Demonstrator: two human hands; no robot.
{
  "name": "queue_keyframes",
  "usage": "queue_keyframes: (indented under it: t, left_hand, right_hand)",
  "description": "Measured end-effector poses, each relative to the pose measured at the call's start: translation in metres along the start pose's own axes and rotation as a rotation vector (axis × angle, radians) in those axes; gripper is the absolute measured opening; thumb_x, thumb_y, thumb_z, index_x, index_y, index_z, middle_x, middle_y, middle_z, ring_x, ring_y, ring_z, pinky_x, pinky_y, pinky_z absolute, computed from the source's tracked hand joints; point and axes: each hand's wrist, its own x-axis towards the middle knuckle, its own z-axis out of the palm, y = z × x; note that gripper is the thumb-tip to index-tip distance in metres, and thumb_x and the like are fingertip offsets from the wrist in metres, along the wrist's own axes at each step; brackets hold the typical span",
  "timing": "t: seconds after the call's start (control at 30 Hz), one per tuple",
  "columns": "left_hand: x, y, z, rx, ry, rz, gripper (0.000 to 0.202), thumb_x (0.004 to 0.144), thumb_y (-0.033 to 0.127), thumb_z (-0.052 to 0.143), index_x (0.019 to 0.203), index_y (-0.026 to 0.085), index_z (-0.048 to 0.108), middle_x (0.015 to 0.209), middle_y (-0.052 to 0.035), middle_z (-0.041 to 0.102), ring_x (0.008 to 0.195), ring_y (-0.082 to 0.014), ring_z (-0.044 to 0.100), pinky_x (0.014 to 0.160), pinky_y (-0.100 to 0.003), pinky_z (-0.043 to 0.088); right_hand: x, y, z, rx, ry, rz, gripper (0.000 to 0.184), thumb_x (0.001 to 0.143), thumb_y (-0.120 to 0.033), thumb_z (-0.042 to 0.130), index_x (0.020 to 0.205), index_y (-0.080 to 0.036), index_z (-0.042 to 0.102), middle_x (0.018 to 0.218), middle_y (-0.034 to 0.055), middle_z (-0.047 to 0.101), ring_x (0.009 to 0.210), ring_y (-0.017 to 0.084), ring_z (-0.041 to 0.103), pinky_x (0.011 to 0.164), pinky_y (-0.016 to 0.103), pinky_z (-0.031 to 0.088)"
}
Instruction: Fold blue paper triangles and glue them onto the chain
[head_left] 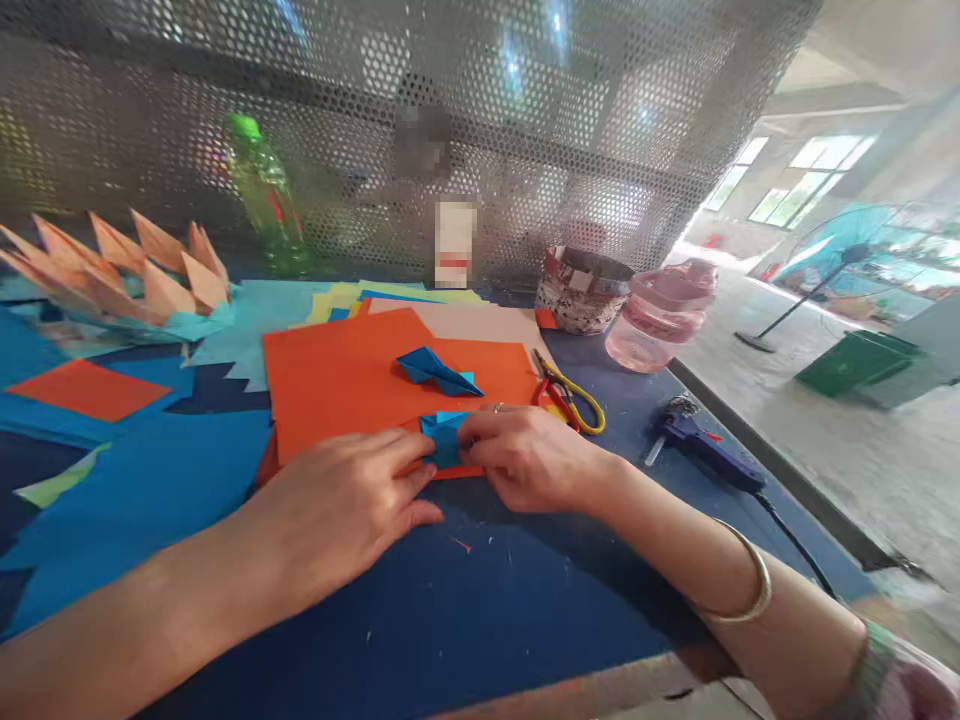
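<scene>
A small folded piece of blue paper (448, 440) lies between my hands at the front edge of the orange sheets. The fingertips of my left hand (356, 490) press on its left side, with the thumb sticking out just below. Curled fingers of my right hand (532, 455) grip its right side and hide that edge. Just behind it, a finished-looking blue folded paper shape (437, 373) rests on the orange sheets (337, 385). Scissors with yellow and red handles (574, 395) lie behind my right wrist.
Blue sheets (150, 490) and an orange square (88, 390) spread at left, before a ring of peach folded points (161, 290). A green-capped bottle (266, 200), a patterned pot (583, 290) and a pink jug (660, 315) stand behind. A corded glue gun (705, 450) lies at right.
</scene>
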Motion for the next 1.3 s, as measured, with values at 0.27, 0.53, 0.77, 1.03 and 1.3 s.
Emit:
queue_keyframes:
  t: [0.27,0.53,0.77,1.03,1.3]
  left_hand:
    - [0.005,-0.001,0.003,-0.067,0.019,-0.037,0.034,0.098,0.038,0.046,0.091,0.016,0.072,0.09,-0.0093,0.068,0.076,-0.0257,0.068,0.063,-0.038,0.055]
    - [0.0,-0.004,0.003,-0.103,0.022,-0.057,0.042,0.099,0.042,0.041,0.095,0.015,0.073,0.102,-0.0124,0.07,0.081,-0.0253,0.067,0.067,-0.037,0.054]
    - [0.0,-0.003,0.002,-0.177,-0.007,-0.098,0.043,0.101,0.042,0.036,0.096,0.019,0.073,0.096,-0.0069,0.069,0.081,-0.0227,0.067,0.068,-0.035,0.053]
    - [0.002,-0.005,0.0,-0.234,0.001,-0.118,0.037,0.1,0.036,0.042,0.094,0.02,0.075,0.099,-0.006,0.07,0.083,-0.0205,0.067,0.07,-0.032,0.053]
    - [0.0,-0.009,0.009,-0.305,0.141,-0.309,0.03,0.099,0.037,0.044,0.11,0.023,0.067,0.113,-0.0051,0.07,0.099,-0.0227,0.067,0.077,-0.032,0.055]
  right_hand:
    - [0.004,-0.004,0.002,0.001,0.057,-0.066,0.036,0.075,-0.003,0.049,0.093,-0.018,0.075,0.099,0.0045,0.072,0.085,0.019,0.065,0.066,0.028,0.049]
    - [0.002,0.003,0.004,0.01,0.145,-0.08,0.023,0.074,-0.004,0.049,0.069,-0.016,0.068,0.091,0.0061,0.071,0.083,0.02,0.062,0.068,0.031,0.05]
    - [0.005,0.013,0.01,0.217,0.265,0.23,0.03,0.092,-0.007,0.042,0.109,-0.017,0.065,0.109,0.0099,0.066,0.101,0.019,0.061,0.087,0.034,0.05]
    - [0.005,0.012,0.016,0.21,0.148,0.361,0.018,0.09,-0.019,0.06,0.108,-0.018,0.059,0.107,0.0094,0.059,0.104,0.022,0.058,0.091,0.038,0.046]
    - [0.007,0.013,0.018,0.365,0.176,0.429,0.019,0.083,-0.013,0.066,0.096,-0.02,0.054,0.095,0.0027,0.063,0.085,0.017,0.059,0.075,0.029,0.044]
